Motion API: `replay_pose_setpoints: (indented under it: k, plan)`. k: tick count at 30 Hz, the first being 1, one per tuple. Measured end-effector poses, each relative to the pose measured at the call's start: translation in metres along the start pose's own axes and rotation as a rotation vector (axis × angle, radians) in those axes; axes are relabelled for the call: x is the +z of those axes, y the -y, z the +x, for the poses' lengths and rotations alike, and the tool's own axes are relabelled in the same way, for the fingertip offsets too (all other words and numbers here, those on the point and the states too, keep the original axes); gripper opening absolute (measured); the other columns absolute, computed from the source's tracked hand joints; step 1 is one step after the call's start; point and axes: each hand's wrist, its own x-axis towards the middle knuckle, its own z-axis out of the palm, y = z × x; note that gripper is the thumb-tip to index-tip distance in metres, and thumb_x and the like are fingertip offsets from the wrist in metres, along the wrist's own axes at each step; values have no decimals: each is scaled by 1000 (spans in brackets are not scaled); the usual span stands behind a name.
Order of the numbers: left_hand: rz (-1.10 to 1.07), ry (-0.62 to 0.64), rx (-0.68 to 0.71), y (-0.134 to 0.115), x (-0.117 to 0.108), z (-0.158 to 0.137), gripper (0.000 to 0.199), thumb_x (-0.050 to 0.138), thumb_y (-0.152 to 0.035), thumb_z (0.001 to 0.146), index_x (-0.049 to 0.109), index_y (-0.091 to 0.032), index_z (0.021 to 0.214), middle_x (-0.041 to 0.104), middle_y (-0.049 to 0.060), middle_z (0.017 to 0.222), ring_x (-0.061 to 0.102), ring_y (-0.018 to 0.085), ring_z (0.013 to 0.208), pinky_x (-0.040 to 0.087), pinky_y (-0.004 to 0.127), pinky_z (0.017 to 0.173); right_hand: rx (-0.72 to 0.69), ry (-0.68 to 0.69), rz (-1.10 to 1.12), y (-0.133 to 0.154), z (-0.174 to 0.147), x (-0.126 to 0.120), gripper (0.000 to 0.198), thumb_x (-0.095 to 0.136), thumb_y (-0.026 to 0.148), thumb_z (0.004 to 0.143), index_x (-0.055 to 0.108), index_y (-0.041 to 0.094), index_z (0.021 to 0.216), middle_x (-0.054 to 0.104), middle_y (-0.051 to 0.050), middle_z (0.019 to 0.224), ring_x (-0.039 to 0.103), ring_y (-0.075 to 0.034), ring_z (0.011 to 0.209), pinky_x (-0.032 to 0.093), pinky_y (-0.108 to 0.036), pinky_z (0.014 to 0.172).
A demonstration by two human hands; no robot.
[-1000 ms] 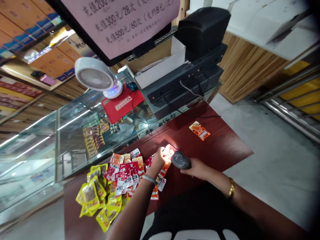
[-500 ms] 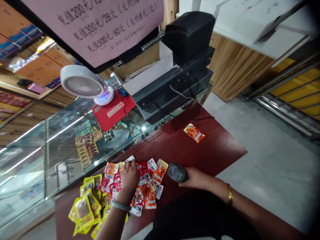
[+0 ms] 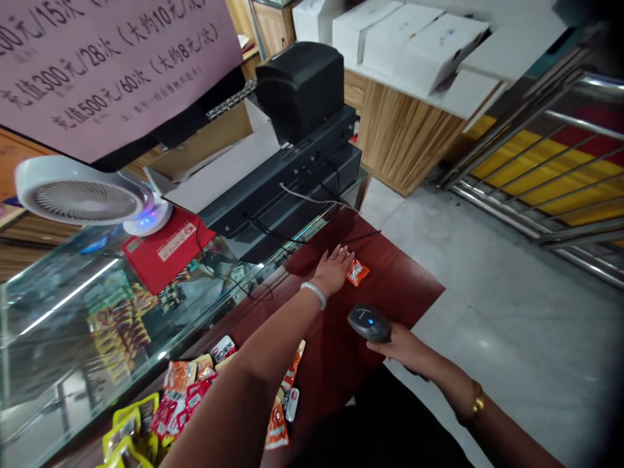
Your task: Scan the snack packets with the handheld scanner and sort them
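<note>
My left hand point(image 3: 333, 269), a pale bangle at its wrist, reaches across the red-brown board with its fingers stretched out flat. Its fingertips cover the upper left part of an orange snack packet point(image 3: 358, 273); whether they press on it I cannot tell. In my right hand point(image 3: 397, 344) is a dark barcode scanner point(image 3: 369, 323) with a small blue light on top, held above the board. Red and orange snack packets point(image 3: 181, 377) lie in a pile at the lower left, partly hidden behind my left forearm. Yellow-edged packets point(image 3: 127, 429) lie beside them.
Behind the board point(image 3: 394, 266) stand a dark cash drawer point(image 3: 292, 175), an open white box point(image 3: 229, 159) and a black printer point(image 3: 302, 81). A white fan point(image 3: 88, 195) is on the glass case at the left. Cables trail onto the board. A metal rack point(image 3: 550, 169) stands at the right.
My left hand has moved from the packet pile, up and right, to the lone orange packet. The scanner has risen and its blue light now shows. The view has swung right.
</note>
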Motion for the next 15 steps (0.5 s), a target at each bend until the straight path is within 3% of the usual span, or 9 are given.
replay_pose_setpoints:
  k: [4, 9, 12, 15]
  plan:
    - [180, -8, 162, 19, 16, -35, 56, 42, -29, 94, 35, -18, 149, 32, 11, 157, 26, 23, 146, 15, 45, 121, 17, -32, 7, -2, -2, -1, 35, 70, 44, 76, 67, 16, 96, 65, 0, 61, 56, -13, 50, 44, -23, 49]
    - [277, -83, 102, 19, 30, -80, 51, 41, -27, 95, 45, -9, 143, 47, 17, 146, 41, 26, 138, 20, 46, 120, 38, 12, 43, -5, 0, 4, 37, 70, 47, 76, 67, 15, 94, 58, 4, 53, 54, -12, 46, 41, -22, 47]
    - [259, -119, 81, 9, 30, -79, 47, 39, -22, 95, 49, -10, 140, 53, 18, 141, 44, 26, 135, 18, 48, 120, 76, 5, 43, -6, 0, 6, 35, 71, 45, 74, 67, 16, 93, 57, 4, 52, 52, -11, 44, 39, -21, 44]
    - [208, -158, 91, -6, 30, -66, 56, 42, -31, 95, 39, -8, 146, 42, 20, 149, 34, 29, 142, 20, 49, 119, 81, -5, 33, -5, -2, 4, 36, 71, 45, 74, 67, 16, 94, 57, 4, 55, 50, -10, 43, 39, -20, 43]
